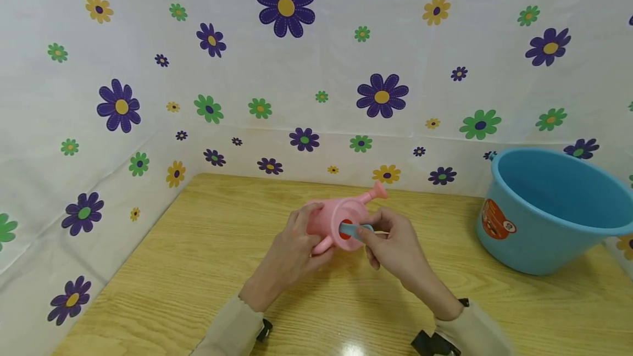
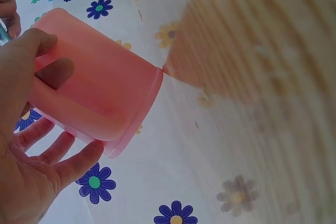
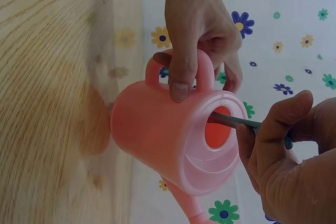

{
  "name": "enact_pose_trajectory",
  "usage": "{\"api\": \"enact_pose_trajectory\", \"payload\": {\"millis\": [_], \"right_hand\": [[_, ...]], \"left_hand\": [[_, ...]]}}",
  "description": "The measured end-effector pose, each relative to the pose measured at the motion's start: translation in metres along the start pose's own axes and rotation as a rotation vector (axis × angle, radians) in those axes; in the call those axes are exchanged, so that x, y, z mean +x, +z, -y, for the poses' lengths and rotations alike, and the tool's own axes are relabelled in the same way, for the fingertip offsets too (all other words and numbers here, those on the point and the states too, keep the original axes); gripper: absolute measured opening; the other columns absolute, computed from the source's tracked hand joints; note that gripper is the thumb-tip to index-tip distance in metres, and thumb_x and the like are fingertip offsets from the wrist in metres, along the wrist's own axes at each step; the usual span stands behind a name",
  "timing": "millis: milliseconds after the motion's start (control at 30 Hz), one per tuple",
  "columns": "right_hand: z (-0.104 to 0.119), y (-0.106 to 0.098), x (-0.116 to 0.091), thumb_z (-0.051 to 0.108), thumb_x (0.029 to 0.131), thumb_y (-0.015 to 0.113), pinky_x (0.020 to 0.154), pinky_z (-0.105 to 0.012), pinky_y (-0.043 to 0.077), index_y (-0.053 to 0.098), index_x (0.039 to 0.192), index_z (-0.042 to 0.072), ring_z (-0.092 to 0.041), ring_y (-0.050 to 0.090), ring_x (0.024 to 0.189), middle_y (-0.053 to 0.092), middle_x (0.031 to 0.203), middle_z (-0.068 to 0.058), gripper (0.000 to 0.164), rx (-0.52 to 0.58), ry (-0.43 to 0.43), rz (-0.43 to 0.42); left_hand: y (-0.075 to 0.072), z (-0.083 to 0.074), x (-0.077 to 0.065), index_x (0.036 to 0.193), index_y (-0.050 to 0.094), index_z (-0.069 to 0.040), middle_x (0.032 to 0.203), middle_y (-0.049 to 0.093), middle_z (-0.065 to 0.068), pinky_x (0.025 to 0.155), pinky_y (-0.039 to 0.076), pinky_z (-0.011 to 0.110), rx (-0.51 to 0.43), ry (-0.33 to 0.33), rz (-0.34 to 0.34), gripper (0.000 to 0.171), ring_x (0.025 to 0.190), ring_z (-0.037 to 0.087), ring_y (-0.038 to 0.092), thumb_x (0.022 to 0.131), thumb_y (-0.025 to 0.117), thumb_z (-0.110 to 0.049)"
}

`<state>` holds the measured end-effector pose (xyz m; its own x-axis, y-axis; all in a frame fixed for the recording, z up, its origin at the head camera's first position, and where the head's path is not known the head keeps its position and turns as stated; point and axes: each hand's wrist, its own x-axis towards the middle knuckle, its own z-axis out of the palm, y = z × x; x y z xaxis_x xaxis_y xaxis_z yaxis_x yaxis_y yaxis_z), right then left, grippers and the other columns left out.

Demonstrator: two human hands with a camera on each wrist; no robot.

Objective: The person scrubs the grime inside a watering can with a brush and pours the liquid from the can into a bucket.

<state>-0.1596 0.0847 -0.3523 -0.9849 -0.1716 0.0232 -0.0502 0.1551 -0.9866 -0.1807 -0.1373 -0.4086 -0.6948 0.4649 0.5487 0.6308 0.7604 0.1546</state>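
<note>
A pink toy watering can [image 1: 323, 217] is tipped with its top opening turned toward me, its spout pointing to the back right. Through its handle goes the thumb of my left hand [image 1: 289, 251], while the other fingers lie along the body; this hand grips the can. My right hand [image 1: 398, 243] pinches the end of a slim blue handle [image 1: 351, 229] between thumb and fingers. The handle's far end passes into the round opening, which looks red inside. In the right wrist view the same handle [image 3: 233, 121] enters the hole; its inner end is hidden.
A large blue bucket [image 1: 539, 224] with an orange sticker stands at the right on the wooden table [image 1: 198, 251]. Behind and at the left hangs a white flower-patterned cloth [image 1: 321, 59].
</note>
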Motion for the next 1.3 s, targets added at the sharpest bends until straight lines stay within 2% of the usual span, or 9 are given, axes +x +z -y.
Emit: {"api": "enact_pose_trajectory", "payload": {"millis": [267,533,833,1300], "right_hand": [[-0.0013,0.0054,0.0037,0.01,0.097,0.068,0.044,-0.022,0.046,0.059,0.104,-0.002,-0.014,0.05,0.049,0.059,0.085,-0.011,0.016,0.014,0.038,-0.008],[-0.0027,0.0072,0.0059,0.009,0.097,0.068,0.045,-0.022,0.047,0.059,0.105,-0.001,-0.014,0.051,0.052,0.059,0.083,-0.012,0.016,0.008,0.039,-0.003],[-0.0058,0.0079,0.009,0.008,0.093,0.07,0.047,-0.021,0.046,0.06,0.103,-0.001,-0.014,0.051,0.054,0.059,0.074,-0.007,0.017,0.022,0.063,-0.015],[-0.0078,0.0033,0.0082,0.006,0.095,0.069,0.051,-0.02,0.044,0.062,0.105,-0.004,-0.012,0.049,0.056,0.059,0.072,-0.002,0.015,0.163,0.127,-0.071]], "left_hand": [[0.0002,0.0002,-0.0001,0.055,0.062,-0.011,0.142,0.051,0.013,0.072,0.066,0.036,0.012,0.008,-0.009,0.042,0.124,0.036,0.057,0.089,0.08,-0.03],[-0.0003,-0.0005,0.0008,0.054,0.061,-0.011,0.141,0.052,0.012,0.072,0.066,0.036,0.007,0.014,-0.012,0.043,0.122,0.035,0.057,0.089,0.079,-0.029],[0.0,-0.0003,0.0002,0.055,0.06,-0.011,0.142,0.051,0.012,0.07,0.066,0.036,0.005,0.014,-0.015,0.042,0.122,0.035,0.057,0.088,0.08,-0.028],[0.0005,0.0001,0.0004,0.055,0.06,-0.012,0.142,0.051,0.013,0.075,0.066,0.037,-0.007,0.015,-0.022,0.041,0.125,0.036,0.057,0.088,0.079,-0.027]]}}
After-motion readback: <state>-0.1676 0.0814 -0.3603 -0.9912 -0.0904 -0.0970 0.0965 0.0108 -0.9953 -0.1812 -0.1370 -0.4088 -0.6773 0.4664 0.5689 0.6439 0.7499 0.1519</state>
